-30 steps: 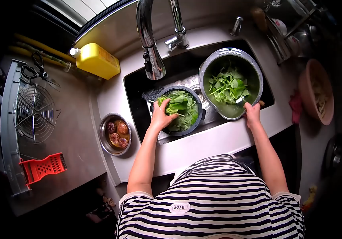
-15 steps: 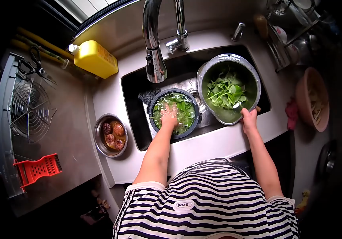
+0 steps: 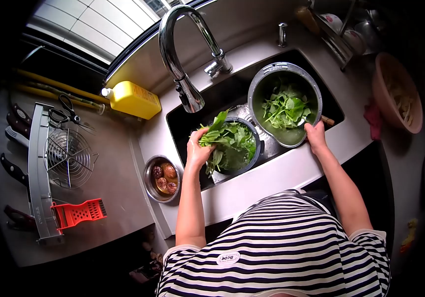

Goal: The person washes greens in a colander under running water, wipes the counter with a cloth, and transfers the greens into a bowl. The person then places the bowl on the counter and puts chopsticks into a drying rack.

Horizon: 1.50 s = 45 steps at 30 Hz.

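My left hand (image 3: pixel 198 150) is closed around a bunch of leafy greens (image 3: pixel 217 132), lifted at the left rim of a dark-rimmed basin (image 3: pixel 258 153) in the sink. More greens and water fill that basin. My right hand (image 3: pixel 315 136) grips the near rim of a large metal bowl (image 3: pixel 258 72), which tilts towards me at the sink's right side. Leafy greens (image 3: pixel 286 108) lie inside this bowl as well. Some leaves from the left bunch hang over the basin's near-left side.
The chrome faucet (image 3: pixel 191 96) arches over the sink. Left of it stand a yellow jug (image 3: pixel 135 100) and a small bowl of mushroom-like brown pieces (image 3: pixel 162 199). A red grater (image 3: pixel 83 212), round wire rack (image 3: pixel 69 157) and scissors (image 3: pixel 66 115) lie further left; a pink basin (image 3: pixel 383 94) stands right.
My left hand has come up out of the water, moving left with a bunch of greens in it. My right hand still holds the metal bowl. The view has shifted.
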Tool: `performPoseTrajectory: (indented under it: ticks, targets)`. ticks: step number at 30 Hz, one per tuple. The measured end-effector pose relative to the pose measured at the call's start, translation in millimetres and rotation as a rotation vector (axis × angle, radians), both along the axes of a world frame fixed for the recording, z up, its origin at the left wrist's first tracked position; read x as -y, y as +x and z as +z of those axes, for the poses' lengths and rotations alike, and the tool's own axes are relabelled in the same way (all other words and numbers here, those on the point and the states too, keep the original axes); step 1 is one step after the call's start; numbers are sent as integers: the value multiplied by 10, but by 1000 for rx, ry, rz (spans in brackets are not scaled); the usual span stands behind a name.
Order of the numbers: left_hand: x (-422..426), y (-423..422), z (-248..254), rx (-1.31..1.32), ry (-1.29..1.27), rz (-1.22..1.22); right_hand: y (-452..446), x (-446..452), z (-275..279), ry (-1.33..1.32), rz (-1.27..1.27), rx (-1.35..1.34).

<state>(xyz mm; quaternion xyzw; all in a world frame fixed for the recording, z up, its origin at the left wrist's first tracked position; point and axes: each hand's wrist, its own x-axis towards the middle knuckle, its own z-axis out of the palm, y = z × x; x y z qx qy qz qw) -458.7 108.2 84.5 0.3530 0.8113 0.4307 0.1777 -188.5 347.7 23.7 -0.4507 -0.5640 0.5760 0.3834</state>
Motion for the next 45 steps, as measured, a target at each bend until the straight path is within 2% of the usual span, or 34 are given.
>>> performPoseTrajectory:
  ticks: [2, 3, 8, 11, 15, 25, 28, 34, 35, 36, 39, 40, 43, 45]
  targets:
    - [-8, 14, 62, 27, 71, 0, 4, 15, 38, 31, -7, -14]
    - [-14, 37, 119, 32, 73, 5, 51, -25, 4, -23, 73, 46]
    - [-30, 27, 254, -55, 18, -15, 64, -63, -155, 37, 61, 84]
    - [-26, 23, 298, 25, 38, -12, 67, -47, -148, 20, 48, 63]
    - [-32, 82, 349, 392, 182, 93, 55, -52, -199, -15, 25, 57]
    - [39, 52, 267, 446, 250, 167, 42, -44, -190, 15, 3, 44]
    - [33, 61, 291, 497, 274, 194, 9, -9, -197, 107, -58, -26]
    - [25, 56, 229, 575, 314, 243, 26, -18, -189, 57, -25, 20]
    - [33, 52, 180, 572, 337, 236, 52, -29, -165, 21, 44, 75]
    - [-133, 71, 157, 576, 378, 204, 58, -62, -110, 93, -18, 74]
    - [-480, 443, 505, 618, 420, 167, 0, -31, -169, 180, -46, 66]
    - [-608, 512, 564, 602, 447, 99, 0, 8, -45, 179, -52, 40]
    - [-1025, 704, 652, 434, 457, -89, -11, -57, -169, 149, -29, 34]
    - [-1315, 916, 619, 273, 540, -119, -18, -79, -243, 175, -53, 4]
